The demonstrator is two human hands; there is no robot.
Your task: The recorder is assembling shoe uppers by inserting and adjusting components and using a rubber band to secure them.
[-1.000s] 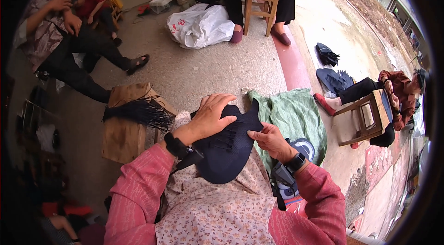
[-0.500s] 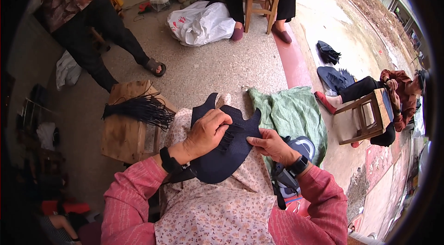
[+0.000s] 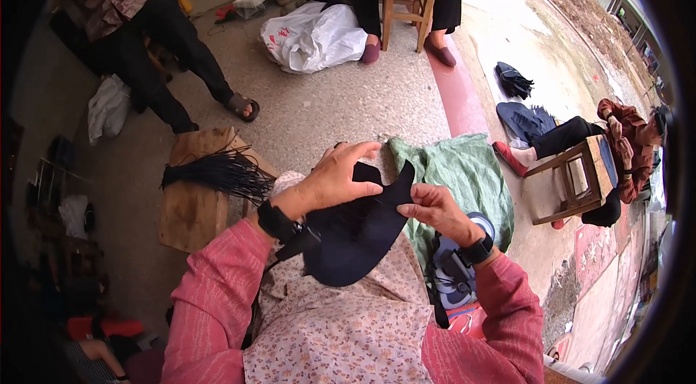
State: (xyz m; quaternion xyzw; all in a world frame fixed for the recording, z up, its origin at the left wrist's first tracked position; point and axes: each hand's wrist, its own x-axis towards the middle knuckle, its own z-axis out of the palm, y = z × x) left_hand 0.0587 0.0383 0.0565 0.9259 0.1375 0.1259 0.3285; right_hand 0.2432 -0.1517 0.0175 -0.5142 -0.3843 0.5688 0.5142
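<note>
A dark navy flat piece (image 3: pixel 355 239), shaped like a shoe upper, lies over my lap on a floral apron (image 3: pixel 333 319). Its upper edge has pointed tabs, partly covered by my left hand. My left hand (image 3: pixel 333 180) is above the piece's upper left, thumb and forefinger spread apart with nothing visible between them. The thumb lies over the piece's upper edge; I cannot tell whether it touches. My right hand (image 3: pixel 438 211) pinches the piece's right edge between thumb and fingers. On a wooden stool (image 3: pixel 192 221) to my left rests a bundle of thin black cords (image 3: pixel 217 175).
A green cloth (image 3: pixel 467 174) and grey-blue footwear (image 3: pixel 455 279) are at my right. Ahead lies a white sack (image 3: pixel 312 40). One person (image 3: pixel 138 36) stands at the left; others sit by stools at the far middle (image 3: pixel 406 0) and right (image 3: pixel 591 174).
My left hand has opened from a closed pinch over the piece's middle and turned slightly upward. The piece has tilted, its right tab rising. My right hand keeps its pinch.
</note>
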